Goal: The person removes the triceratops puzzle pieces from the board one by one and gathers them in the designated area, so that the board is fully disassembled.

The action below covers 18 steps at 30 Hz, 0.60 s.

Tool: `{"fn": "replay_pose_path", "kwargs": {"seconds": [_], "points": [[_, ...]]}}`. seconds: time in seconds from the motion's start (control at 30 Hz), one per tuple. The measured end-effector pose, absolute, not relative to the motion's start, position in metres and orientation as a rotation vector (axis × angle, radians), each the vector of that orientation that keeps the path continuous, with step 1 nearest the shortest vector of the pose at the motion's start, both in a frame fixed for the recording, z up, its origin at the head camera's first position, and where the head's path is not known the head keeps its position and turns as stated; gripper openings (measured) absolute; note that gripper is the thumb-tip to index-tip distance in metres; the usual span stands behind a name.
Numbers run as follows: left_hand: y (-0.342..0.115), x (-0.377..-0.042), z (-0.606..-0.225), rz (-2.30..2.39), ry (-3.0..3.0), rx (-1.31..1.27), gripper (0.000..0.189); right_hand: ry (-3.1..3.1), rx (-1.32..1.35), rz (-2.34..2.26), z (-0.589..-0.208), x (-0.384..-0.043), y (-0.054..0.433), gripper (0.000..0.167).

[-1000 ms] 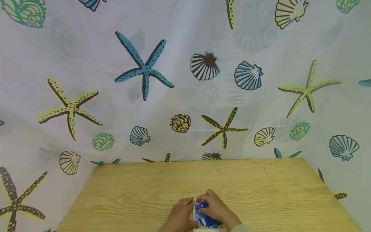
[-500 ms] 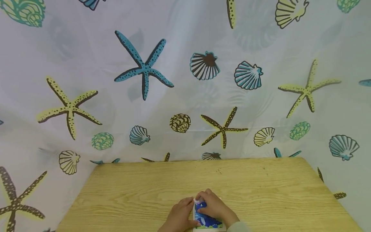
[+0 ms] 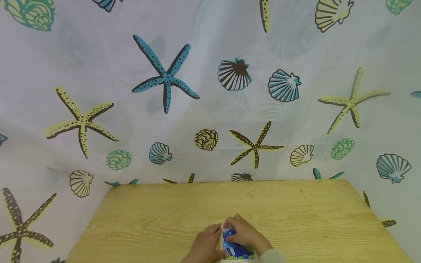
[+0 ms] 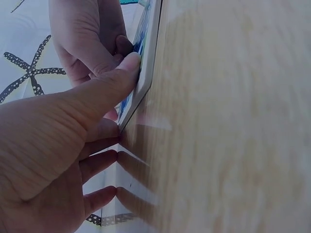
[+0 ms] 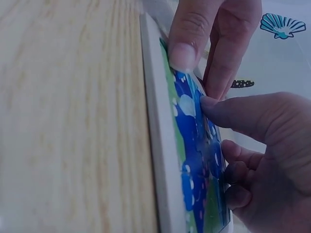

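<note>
- Board: the picture board (image 5: 160, 121) lies flat on the wooden table (image 3: 158, 219), low in the head view and slightly right of centre, between both hands; its pale rim surrounds a blue and green picture (image 5: 189, 126).
- Left hand (image 3: 205, 244): holds the board's left side; the thumb (image 4: 112, 82) presses on the face, one fingertip meets the corner, and lower fingers (image 4: 99, 165) touch the table.
- Right hand (image 3: 243, 233): arches over the picture with fingers bent and thumb (image 5: 243, 114) touching the face; whether it pinches any part cannot be determined.
- Right wrist: a pale sleeve (image 3: 271, 256) is visible.
- Surround: a white sheet (image 3: 207, 98) printed with starfish and shells borders the table.
</note>
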<state>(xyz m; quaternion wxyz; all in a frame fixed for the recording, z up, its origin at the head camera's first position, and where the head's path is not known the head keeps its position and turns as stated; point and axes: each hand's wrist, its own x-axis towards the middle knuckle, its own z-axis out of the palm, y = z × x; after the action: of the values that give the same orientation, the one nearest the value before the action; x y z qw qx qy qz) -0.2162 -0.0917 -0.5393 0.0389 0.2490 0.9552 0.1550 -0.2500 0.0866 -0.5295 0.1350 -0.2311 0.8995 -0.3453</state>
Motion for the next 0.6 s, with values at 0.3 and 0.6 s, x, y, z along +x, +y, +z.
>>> {"fn": "replay_pose_path", "kwargs": {"seconds": [0.3,0.6], "points": [[-0.091,-0.215,-0.535,0.469,2.934,0.753,0.080,2.614,-0.693,-1.050,-0.532,-0.248,0.086,0.028],[-0.093,-0.215,-0.537,0.476,2.916,0.755,0.079,2.590,-0.609,-1.286,-0.541,-0.244,0.086,0.015]]}}
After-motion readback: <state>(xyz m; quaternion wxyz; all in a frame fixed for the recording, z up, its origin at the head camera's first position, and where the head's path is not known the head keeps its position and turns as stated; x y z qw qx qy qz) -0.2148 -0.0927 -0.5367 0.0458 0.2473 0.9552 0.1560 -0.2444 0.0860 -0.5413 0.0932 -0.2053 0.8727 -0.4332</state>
